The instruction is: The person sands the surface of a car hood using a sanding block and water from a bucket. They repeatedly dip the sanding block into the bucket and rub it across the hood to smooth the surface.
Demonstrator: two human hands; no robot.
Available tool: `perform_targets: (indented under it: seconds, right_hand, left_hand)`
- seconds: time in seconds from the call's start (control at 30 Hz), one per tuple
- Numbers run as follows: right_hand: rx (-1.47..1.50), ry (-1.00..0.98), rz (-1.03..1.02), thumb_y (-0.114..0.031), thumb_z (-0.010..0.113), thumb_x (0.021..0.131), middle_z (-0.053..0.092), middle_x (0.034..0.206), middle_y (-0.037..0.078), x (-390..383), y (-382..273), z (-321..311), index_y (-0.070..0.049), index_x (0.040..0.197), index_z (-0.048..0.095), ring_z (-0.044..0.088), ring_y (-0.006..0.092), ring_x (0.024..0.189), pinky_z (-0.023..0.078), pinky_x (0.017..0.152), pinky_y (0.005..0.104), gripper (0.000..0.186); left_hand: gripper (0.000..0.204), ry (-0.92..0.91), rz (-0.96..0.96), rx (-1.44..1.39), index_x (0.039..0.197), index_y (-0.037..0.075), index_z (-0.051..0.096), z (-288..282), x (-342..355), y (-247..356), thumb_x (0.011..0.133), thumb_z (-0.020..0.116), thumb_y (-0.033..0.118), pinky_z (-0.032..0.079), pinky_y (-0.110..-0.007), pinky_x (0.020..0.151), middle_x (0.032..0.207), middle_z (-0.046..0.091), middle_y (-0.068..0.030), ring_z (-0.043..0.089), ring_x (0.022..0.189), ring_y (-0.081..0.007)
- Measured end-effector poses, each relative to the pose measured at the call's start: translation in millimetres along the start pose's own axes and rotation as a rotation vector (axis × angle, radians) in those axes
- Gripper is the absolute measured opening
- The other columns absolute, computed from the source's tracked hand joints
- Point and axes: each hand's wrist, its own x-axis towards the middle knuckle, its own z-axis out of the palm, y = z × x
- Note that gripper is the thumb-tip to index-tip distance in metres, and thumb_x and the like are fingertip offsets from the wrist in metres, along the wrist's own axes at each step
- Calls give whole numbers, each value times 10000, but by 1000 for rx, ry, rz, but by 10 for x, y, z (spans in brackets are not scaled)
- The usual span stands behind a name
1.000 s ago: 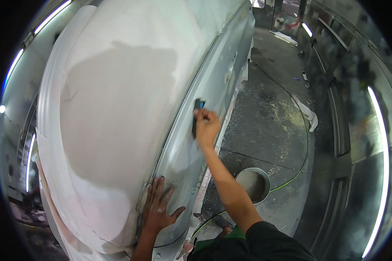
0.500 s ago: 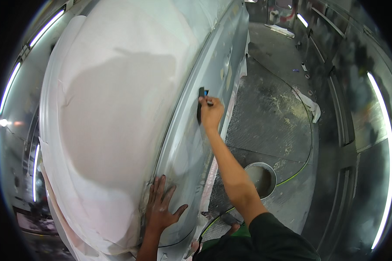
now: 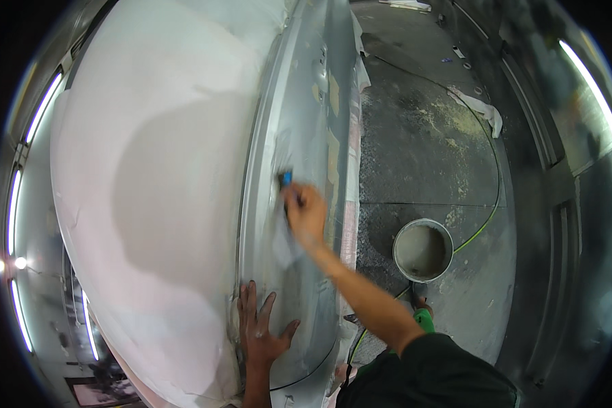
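Note:
A grey car body panel (image 3: pixel 299 129) runs away from me, with patchy tan and pale areas along its side. My right hand (image 3: pixel 306 214), slightly blurred, is closed around a dark sanding block (image 3: pixel 283 180) with a blue part showing at its top. The block lies against the panel's surface; its lower part is hidden by my fingers. Nearer to me, my left hand (image 3: pixel 260 333) rests flat on the panel's edge with the fingers spread, holding nothing. White masking sheet (image 3: pixel 163 156) covers the car to the left of both hands.
On the floor to the right stands a round bucket (image 3: pixel 423 250) of murky grey liquid. A green-and-dark hose (image 3: pixel 491 211) curves behind it. Farther off lies a white cloth (image 3: pixel 481 109). Masking paper (image 3: pixel 350 224) hangs along the panel's lower edge, and a dark wall (image 3: pixel 557 204) bounds the right.
My right hand has drawn the sanding block nearer to me along the panel. The view has shifted, and the bucket now shows whole. My left hand stays flat on the panel.

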Motion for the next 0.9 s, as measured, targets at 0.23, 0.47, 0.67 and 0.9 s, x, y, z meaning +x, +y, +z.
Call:
perform_targets:
  seconds: [0.23, 0.47, 0.67, 0.9]
  right_hand:
    - [59, 132, -76, -13, 650, 814, 660, 850, 165, 302, 96, -241, 2, 813, 682, 613, 349, 790, 464, 705, 396, 36]
    - [75, 98, -95, -46, 715, 805, 655, 881, 164, -281, -159, -73, 35, 890, 695, 595, 345, 837, 467, 753, 411, 120]
    - [1, 34, -43, -27, 730, 790, 671, 882, 177, -242, -131, -177, 21, 898, 701, 631, 320, 829, 485, 758, 389, 122]
    - [-5, 101, -234, -14, 659, 812, 670, 876, 183, 495, 118, -173, -2, 861, 677, 624, 348, 808, 478, 750, 386, 53]
  left_hand:
    - [676, -9, 24, 7, 1287, 80, 553, 73, 42, 124, 715, 803, 341, 225, -608, 1130, 1523, 327, -238, 274, 1419, -455]
    - [658, -8, 11, 39, 1267, 70, 569, 9, 26, 62, 715, 802, 341, 219, -603, 1134, 1521, 332, -240, 278, 1417, -456]
    - [675, -18, 7, 47, 1276, 70, 565, 15, 28, 75, 715, 801, 363, 234, -610, 1125, 1523, 325, -240, 270, 1420, -458]
    - [679, -38, 1, 40, 1286, 68, 553, 56, 61, 121, 732, 788, 384, 224, -599, 1133, 1518, 328, -252, 278, 1413, -466]
